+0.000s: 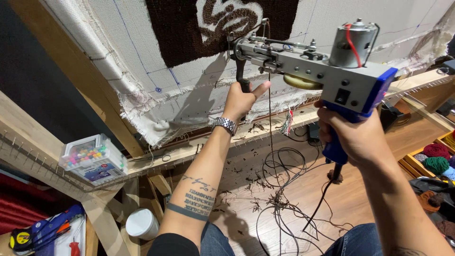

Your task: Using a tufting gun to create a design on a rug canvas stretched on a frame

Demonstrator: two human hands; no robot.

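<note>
A grey and blue tufting gun [310, 64] with a silver motor on top points at the white backing cloth [142, 52] stretched on a wooden frame [71, 66]. My right hand [353, 137] grips its blue rear handle. My left hand [241, 99] is closed around the black front handle, thumb raised, with a metal watch on the wrist. The gun's tip sits near the lower edge of a dark brown tufted patch [180, 28] with a cream design. Dark yarn [270, 142] hangs from the gun toward the floor.
A clear box of coloured markers [92, 159] rests on the frame's lower left beam. A white tub [142, 224] stands below. Black cables and yarn scraps [279, 189] litter the wooden floor. Yarn balls [436, 159] fill a wooden rack at right. A tape measure [19, 237] lies bottom left.
</note>
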